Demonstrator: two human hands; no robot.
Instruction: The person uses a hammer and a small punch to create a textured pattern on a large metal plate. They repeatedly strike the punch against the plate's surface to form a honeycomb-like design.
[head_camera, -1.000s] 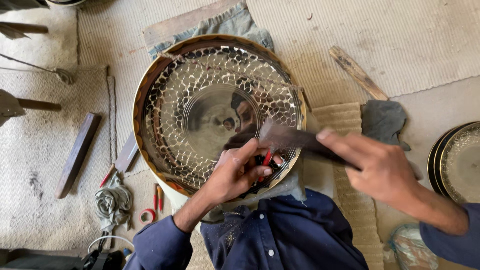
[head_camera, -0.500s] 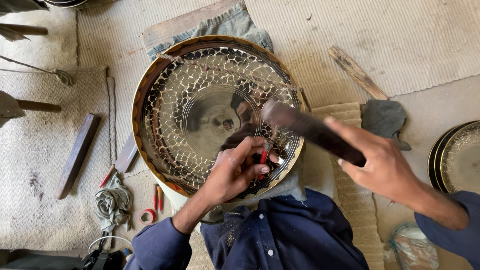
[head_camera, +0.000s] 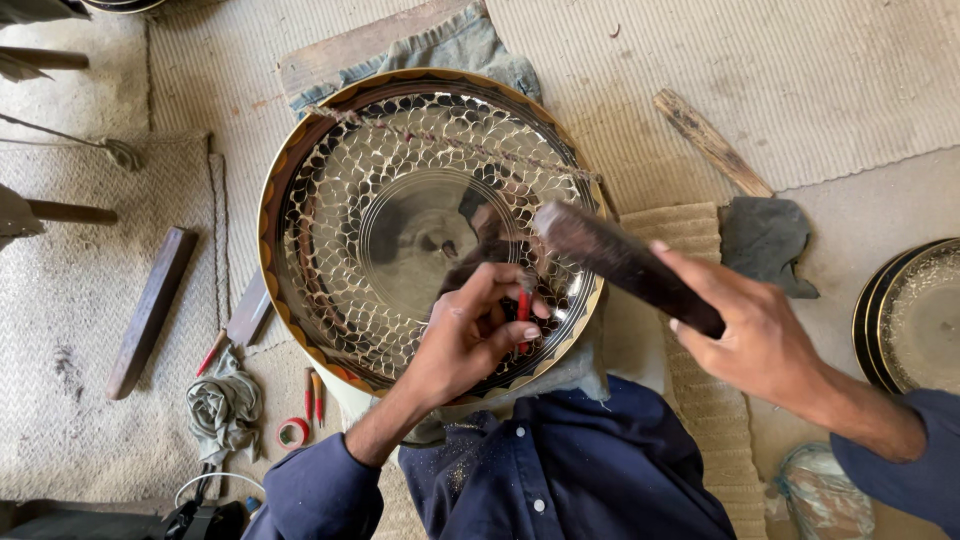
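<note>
Mid-chiseling on the big brass plate (head_camera: 400, 200) in the lap. Left hand (head_camera: 470, 335) has its grip pinched around a red-handled chisel (head_camera: 522, 305) set on the pattern; right hand (head_camera: 765, 335) grasps a dark mallet (head_camera: 625, 265) raised above. I'd guess a square strike on the chisel head comes next.

The left hand (head_camera: 470, 335) reaches up from the lower middle of the view on a bare forearm, its dark blue sleeve pushed back to near the elbow. Its fingers (head_camera: 500, 285) are curled and bunched, thumb pressed in, pinching something thin and red at the tips. The right hand (head_camera: 755, 335) comes in from the lower right, its forearm bare to a dark blue cuff at the frame edge. It is held higher, knuckles up, fingers wrapped firmly round a dark handle that angles up and left toward the left hand's fingertips. The two hands are near each other, not touching.
</note>
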